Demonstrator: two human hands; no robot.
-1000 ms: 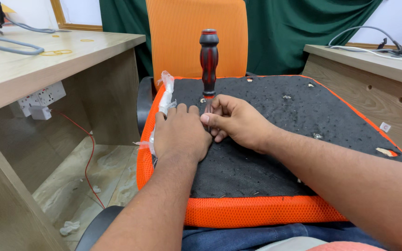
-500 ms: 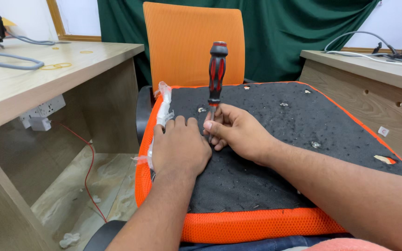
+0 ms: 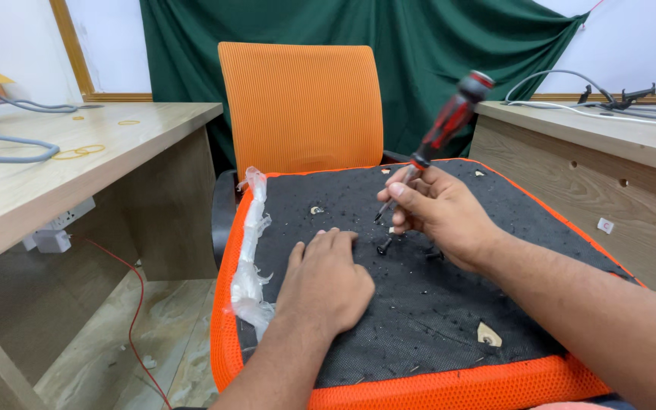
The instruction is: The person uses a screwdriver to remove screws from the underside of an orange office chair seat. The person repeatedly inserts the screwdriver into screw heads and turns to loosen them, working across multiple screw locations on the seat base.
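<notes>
Where it stood upright, the screwdriver (image 3: 436,148) is now tilted toward two o'clock, pinched by the right hand (image 3: 438,216); the left hand (image 3: 328,281) is pressed flat, fingers together, on the seat base (image 3: 419,319).

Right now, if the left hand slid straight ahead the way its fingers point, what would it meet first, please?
Probably the small dark screw just beyond the left hand, close to the right hand with the screwdriver; depth on the black seat underside is hard to judge.

A small white sticker (image 3: 606,225), perhaps a label, sits on the right desk's side panel (image 3: 571,197).
</notes>
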